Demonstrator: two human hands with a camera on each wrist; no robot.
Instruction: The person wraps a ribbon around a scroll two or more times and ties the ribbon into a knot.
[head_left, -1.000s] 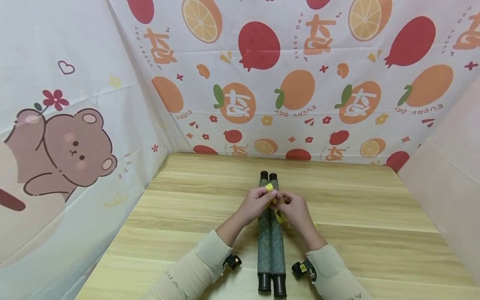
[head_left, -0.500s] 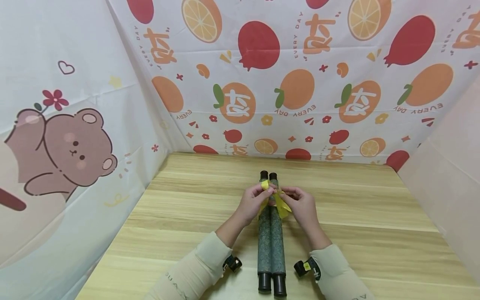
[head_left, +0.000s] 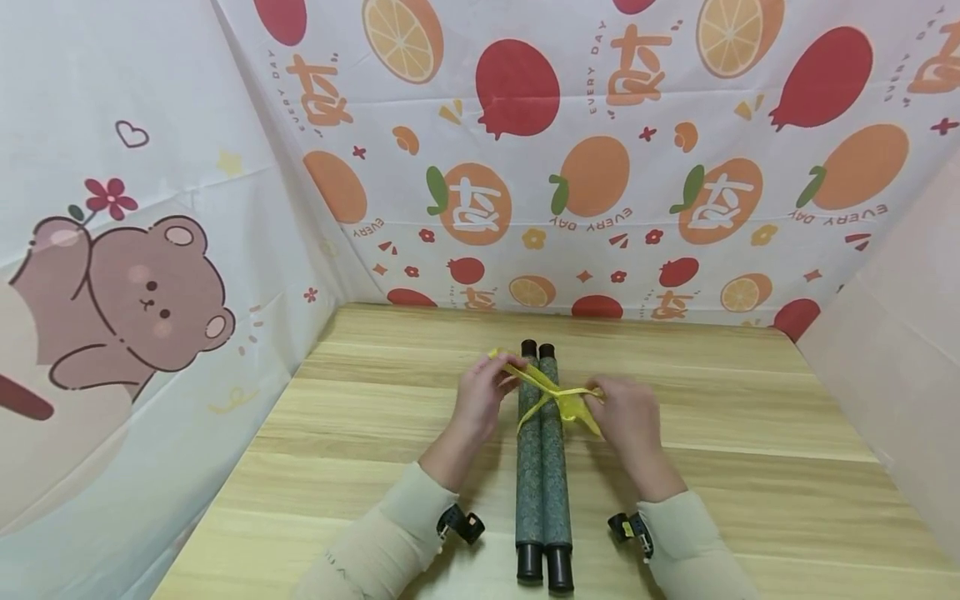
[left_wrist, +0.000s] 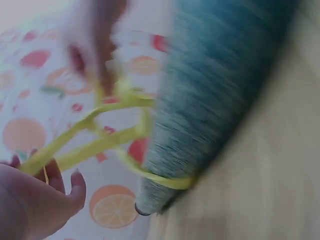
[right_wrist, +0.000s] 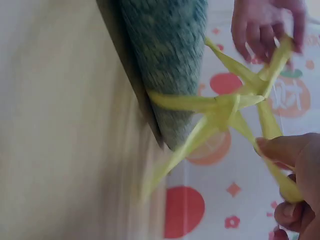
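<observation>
A scroll (head_left: 529, 483) in two green patterned rolls with dark end knobs lies lengthwise on the table. Yellow ribbon (head_left: 573, 408) runs round its far part, crossing in a knot above the rolls. My left hand (head_left: 480, 396) holds a stretch of ribbon on the left, hooked in its fingers, the thumb standing apart in the left wrist view. On the other side my right hand (head_left: 630, 417) pinches another stretch between thumb and curled fingers, clear in the right wrist view. Loose ribbon hangs by the right roll. The underside of the scroll is hidden.
The wooden table (head_left: 375, 400) stretches to both sides of the scroll. A fruit-print cloth (head_left: 525, 192) rises behind it, and a bear-print cloth (head_left: 150, 283) hangs at left. Small black wrist cameras sit at both cuffs.
My hands have moved apart, left hand leftward and right hand rightward. Between them the ribbon, bunched earlier at the fingers, is now drawn out across the scroll. The scroll has stayed in place.
</observation>
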